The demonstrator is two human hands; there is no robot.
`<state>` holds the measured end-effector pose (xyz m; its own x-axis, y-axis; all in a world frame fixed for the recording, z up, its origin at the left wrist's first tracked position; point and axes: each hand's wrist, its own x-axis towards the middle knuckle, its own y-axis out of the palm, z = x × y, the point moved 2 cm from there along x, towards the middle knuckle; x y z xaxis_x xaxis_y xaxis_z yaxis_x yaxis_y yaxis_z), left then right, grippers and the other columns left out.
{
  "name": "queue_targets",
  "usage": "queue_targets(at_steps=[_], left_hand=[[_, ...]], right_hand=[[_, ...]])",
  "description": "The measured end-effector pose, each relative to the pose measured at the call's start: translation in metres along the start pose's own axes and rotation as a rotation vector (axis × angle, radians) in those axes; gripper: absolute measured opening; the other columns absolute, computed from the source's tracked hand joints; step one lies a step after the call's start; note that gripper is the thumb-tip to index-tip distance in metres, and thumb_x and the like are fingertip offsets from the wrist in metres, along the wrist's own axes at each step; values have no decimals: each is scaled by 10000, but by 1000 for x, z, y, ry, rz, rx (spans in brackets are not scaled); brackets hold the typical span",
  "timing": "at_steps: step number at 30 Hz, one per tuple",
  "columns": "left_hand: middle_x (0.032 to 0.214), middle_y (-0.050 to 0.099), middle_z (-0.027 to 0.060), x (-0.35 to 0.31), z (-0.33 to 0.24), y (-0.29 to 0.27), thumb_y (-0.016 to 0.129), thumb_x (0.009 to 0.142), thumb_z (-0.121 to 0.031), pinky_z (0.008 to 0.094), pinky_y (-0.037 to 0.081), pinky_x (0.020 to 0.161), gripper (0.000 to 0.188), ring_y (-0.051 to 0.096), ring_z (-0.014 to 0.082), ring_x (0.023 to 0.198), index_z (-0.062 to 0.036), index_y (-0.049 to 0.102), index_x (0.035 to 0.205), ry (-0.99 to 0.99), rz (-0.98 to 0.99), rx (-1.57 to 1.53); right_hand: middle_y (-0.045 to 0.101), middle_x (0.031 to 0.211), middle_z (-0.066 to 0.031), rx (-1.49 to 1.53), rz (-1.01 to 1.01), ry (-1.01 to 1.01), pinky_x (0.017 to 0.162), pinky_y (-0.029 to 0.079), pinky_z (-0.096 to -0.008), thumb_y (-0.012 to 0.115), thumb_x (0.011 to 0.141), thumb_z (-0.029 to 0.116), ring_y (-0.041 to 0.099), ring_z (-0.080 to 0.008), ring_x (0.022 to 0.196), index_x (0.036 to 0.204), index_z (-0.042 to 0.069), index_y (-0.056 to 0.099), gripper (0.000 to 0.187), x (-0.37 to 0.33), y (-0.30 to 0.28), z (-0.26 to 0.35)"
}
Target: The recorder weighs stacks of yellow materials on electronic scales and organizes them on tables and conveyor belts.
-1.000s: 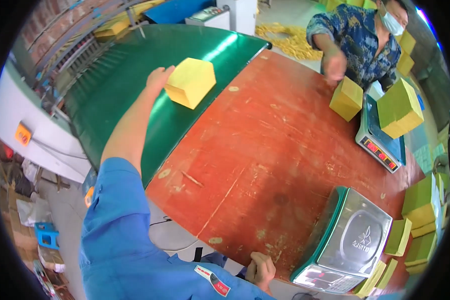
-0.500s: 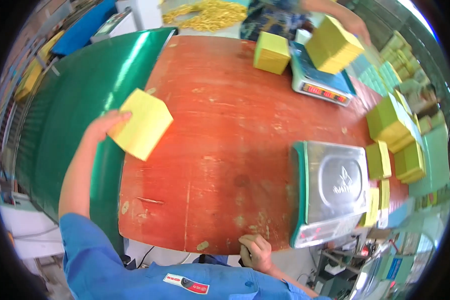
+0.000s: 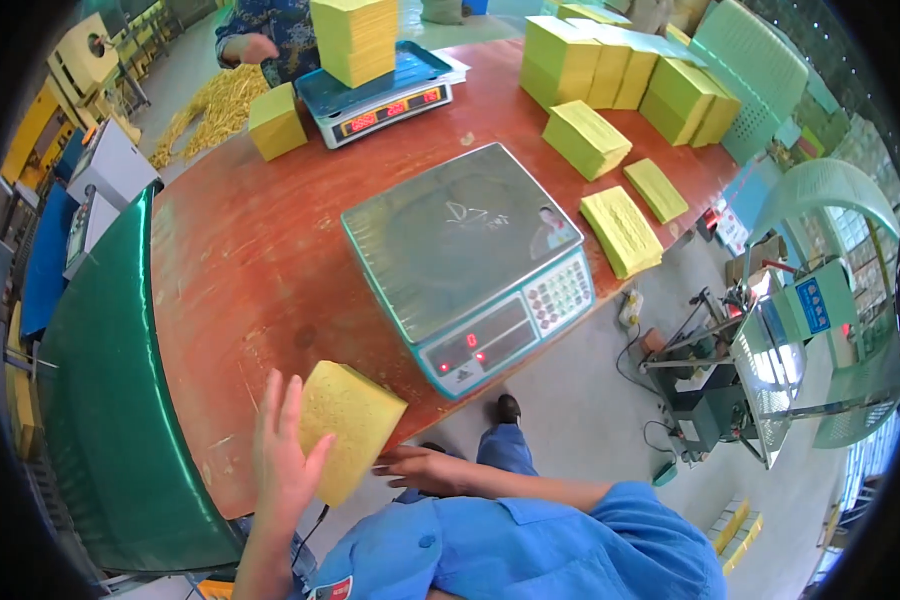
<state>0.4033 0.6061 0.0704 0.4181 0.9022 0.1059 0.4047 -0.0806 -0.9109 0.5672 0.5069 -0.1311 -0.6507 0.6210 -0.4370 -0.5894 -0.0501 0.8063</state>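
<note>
A stack of yellow paper sheets [image 3: 350,430] stands tilted at the near edge of the red table [image 3: 270,260]. My left hand [image 3: 288,460] is open along its left side, fingers stretched up and thumb over the face of the sheets. My right hand [image 3: 420,468] reaches in from the right, low by the stack's lower right edge, with its fingers extended. Whether those fingertips touch the paper, I cannot tell. Just right of the stack sits a digital scale [image 3: 460,240] with a bare metal pan and a lit red display.
A second scale [image 3: 370,100] at the back bears a tall yellow paper stack [image 3: 356,40], near another person's hand [image 3: 250,48]. More yellow stacks [image 3: 560,65] line the far right. A green sloping surface [image 3: 100,400] borders the table's left. Machinery [image 3: 730,370] stands right, on the floor.
My view has swung to the right. The paper stack has come from the table's left side to the near edge, and my right hand has moved from the table edge to beside it.
</note>
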Motion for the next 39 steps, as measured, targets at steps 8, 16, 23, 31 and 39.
queue_targets(at_steps=[8,16,23,31,39], left_hand=[[1479,379,199,-39,17,52,526,953,-282,439,351,1097,594,391,349,1347,-78,332,1476,-516,-57,-679],[1535,315,143,104,-103,104,390,1011,-407,430,285,1153,601,336,280,1396,-104,259,1513,-389,-421,-1652],[1547,289,105,203,-180,101,338,1036,-426,456,276,1168,587,290,260,1426,-127,201,1522,90,-300,-1654],[1377,498,132,199,-173,143,351,1014,-489,460,390,1093,561,499,325,1264,-97,411,1410,-456,-300,-2130],[1291,550,270,95,-199,124,326,1005,-502,453,468,974,683,580,347,1155,87,464,1321,-753,510,-1868]], right_hand=[[398,1476,-115,-390,274,-68,1094,297,-390,570,934,311,355,-208,1372,1480,58,331,648,-40,17,53],[407,1430,-186,-1372,202,-1158,1061,334,-502,728,764,244,381,-411,1321,1276,85,528,572,-127,66,228],[481,1392,-181,-1701,-63,-1463,1042,364,-530,677,822,252,398,-463,1292,1302,116,567,511,-174,59,377],[565,1270,-157,-1621,-140,-1307,977,421,-524,639,856,244,486,-387,1215,1172,82,630,355,-128,17,432],[533,1327,-129,-1890,-182,-1318,998,385,-567,727,776,242,468,-370,1260,1187,92,610,453,-128,20,380]])
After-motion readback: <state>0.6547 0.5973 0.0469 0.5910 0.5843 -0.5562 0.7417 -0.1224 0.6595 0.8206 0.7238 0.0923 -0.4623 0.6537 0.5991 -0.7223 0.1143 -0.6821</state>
